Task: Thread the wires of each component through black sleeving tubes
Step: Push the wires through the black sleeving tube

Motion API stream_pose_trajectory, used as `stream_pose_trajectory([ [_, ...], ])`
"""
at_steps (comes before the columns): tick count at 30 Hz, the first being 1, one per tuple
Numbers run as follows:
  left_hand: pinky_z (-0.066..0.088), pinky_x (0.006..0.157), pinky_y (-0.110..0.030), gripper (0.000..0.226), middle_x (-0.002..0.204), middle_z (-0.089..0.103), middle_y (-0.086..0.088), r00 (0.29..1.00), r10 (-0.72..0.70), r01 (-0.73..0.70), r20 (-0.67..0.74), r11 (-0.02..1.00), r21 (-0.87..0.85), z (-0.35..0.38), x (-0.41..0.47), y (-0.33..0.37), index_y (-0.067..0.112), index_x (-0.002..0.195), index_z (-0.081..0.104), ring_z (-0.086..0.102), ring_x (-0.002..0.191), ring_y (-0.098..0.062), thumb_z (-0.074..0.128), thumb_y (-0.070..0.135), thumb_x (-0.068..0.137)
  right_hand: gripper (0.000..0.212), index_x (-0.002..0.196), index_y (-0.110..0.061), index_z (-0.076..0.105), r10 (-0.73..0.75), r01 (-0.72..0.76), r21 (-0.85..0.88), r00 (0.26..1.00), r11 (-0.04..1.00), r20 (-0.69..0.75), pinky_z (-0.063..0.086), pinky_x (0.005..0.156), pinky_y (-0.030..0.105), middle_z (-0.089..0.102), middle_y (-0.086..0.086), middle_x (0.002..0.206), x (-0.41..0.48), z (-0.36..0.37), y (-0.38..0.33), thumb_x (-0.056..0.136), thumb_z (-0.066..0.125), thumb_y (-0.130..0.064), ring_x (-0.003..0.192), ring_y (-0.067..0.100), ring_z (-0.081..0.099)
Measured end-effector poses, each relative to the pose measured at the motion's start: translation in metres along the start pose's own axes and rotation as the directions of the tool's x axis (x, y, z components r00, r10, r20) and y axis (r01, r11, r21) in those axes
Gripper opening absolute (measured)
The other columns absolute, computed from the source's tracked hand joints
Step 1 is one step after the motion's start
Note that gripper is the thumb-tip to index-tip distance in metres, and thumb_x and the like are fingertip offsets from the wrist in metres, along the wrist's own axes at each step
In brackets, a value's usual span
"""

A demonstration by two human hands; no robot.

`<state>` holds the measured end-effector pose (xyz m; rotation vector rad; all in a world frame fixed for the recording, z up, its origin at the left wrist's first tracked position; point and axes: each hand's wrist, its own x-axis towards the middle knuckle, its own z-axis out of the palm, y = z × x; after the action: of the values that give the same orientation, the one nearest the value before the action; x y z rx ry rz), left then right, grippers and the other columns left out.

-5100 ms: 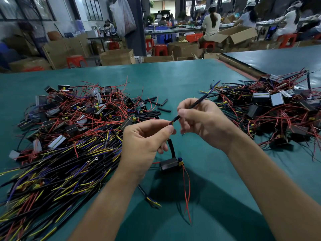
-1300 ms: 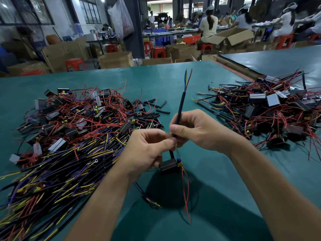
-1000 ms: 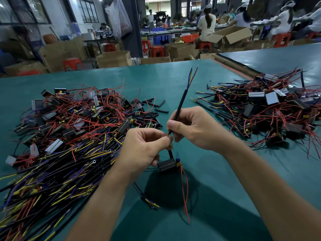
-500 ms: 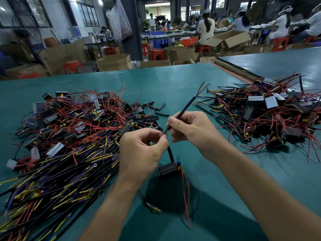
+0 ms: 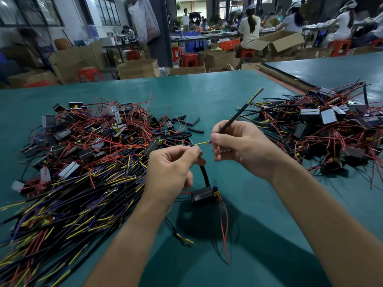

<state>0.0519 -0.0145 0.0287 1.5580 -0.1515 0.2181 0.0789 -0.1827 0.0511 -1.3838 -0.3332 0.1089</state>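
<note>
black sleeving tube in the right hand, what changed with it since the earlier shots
The right hand tipped the black sleeving tube from near upright over to the right and drew apart from the left hand, baring a yellow wire between them. Right still pinches the tube, left the wire; the component stays on the table.

The table top [image 5: 209, 94] is covered with a smooth teal sheet of faint sheen. The sleeving tube [image 5: 234, 119] is seen as matt black plastic, the component [image 5: 202, 195] as a dark, slightly glossy plastic casing. The wires [image 5: 202, 143] are insulated in shiny coloured plastic. The boxes [image 5: 136, 68] are made of plain brown cardboard.
</note>
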Motion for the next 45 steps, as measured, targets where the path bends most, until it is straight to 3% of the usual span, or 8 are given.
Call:
stream_pose_trajectory([
  [7, 0.032, 0.034, -0.016, 0.018, 0.070, 0.072, -0.008, 0.996, -0.056, 0.062, 0.067, 0.994, -0.092, 0.0001, -0.0011, 0.0040, 0.012, 0.077, 0.075, 0.044, 0.031, -0.013, 0.064, 0.005, 0.088, 0.012, 0.084, -0.006, 0.057, 0.018, -0.016, -0.042, 0.998, 0.999, 0.061, 0.053, 0.058, 0.028, 0.057, 0.007, 0.063, -0.0016, 0.0040, 0.0005, 0.090, 0.056, 0.004, 0.054, 0.016, 0.056],
  [14, 0.035, 0.037, -0.018, 0.008, 0.069, 0.071, -0.011, 0.998, 0.007, -0.003, 0.070, 0.999, -0.051, -0.0039, 0.0012, -0.0004, 0.007, 0.082, 0.076, 0.043, 0.035, -0.013, 0.069, 0.007, 0.085, 0.013, 0.086, -0.006, 0.056, 0.030, -0.024, -0.084, 0.997, 0.996, 0.067, 0.056, 0.060, 0.026, 0.061, 0.005, 0.064, -0.0023, 0.0043, 0.0018, 0.088, 0.060, 0.006, 0.055, 0.015, 0.058],
  [21, 0.033, 0.037, -0.016, 0.012, 0.058, 0.065, -0.003, 0.999, -0.008, 0.011, 0.046, 0.999, -0.048, -0.0055, 0.0036, -0.0025, 0.011, 0.073, 0.077, 0.040, 0.035, -0.011, 0.072, 0.005, 0.082, 0.022, 0.085, -0.009, 0.057, 0.009, -0.003, -0.194, 0.999, 0.981, 0.031, 0.057, 0.063, 0.028, 0.064, 0.004, 0.069, -0.0025, 0.0067, 0.0039, 0.082, 0.065, 0.011, 0.055, 0.013, 0.059],
  [28, 0.029, 0.038, -0.015, 0.017, 0.060, 0.063, -0.007, 0.999, -0.018, 0.019, 0.041, 0.999, -0.032, -0.0027, 0.0038, -0.0027, 0.011, 0.068, 0.075, 0.037, 0.036, -0.010, 0.070, 0.004, 0.083, 0.022, 0.085, -0.008, 0.057, 0.056, -0.025, -0.272, 0.993, 0.962, 0.108, 0.058, 0.062, 0.027, 0.063, -0.004, 0.063, -0.0052, 0.0055, 0.0000, 0.086, 0.059, 0.014, 0.058, 0.010, 0.058],
  [38, 0.026, 0.036, -0.013, 0.015, 0.046, 0.055, 0.005, 0.997, -0.042, 0.047, 0.071, 0.997, -0.064, -0.0039, 0.0041, 0.0001, 0.005, 0.075, 0.070, 0.033, 0.033, -0.008, 0.064, 0.004, 0.088, 0.020, 0.084, -0.008, 0.062, 0.025, -0.002, -0.133, 0.985, 0.991, 0.171, 0.058, 0.067, 0.030, 0.061, 0.005, 0.067, -0.0048, 0.0031, -0.0009, 0.089, 0.056, 0.010, 0.056, 0.013, 0.055],
  [42, 0.023, 0.035, -0.011, 0.023, 0.050, 0.058, 0.000, 0.987, -0.146, 0.155, 0.071, 0.977, -0.143, -0.0046, 0.0042, 0.0000, 0.009, 0.068, 0.072, 0.030, 0.033, -0.007, 0.063, 0.002, 0.088, 0.024, 0.081, -0.010, 0.071, -0.078, 0.119, -0.318, 0.987, 0.941, 0.140, 0.057, 0.065, 0.025, 0.068, 0.013, 0.074, -0.0047, 0.0056, 0.0008, 0.089, 0.059, 0.008, 0.068, 0.015, 0.062],
  [45, 0.025, 0.035, -0.013, 0.018, 0.054, 0.061, -0.002, 0.991, -0.132, 0.135, 0.036, 0.984, -0.115, -0.0033, 0.0042, -0.0001, 0.007, 0.072, 0.073, 0.032, 0.034, -0.007, 0.065, 0.004, 0.087, 0.023, 0.080, -0.010, 0.074, -0.139, 0.168, -0.404, 0.985, 0.899, 0.101, 0.058, 0.067, 0.029, 0.071, 0.016, 0.075, -0.0032, 0.0058, 0.0026, 0.089, 0.060, 0.006, 0.071, 0.020, 0.065],
])
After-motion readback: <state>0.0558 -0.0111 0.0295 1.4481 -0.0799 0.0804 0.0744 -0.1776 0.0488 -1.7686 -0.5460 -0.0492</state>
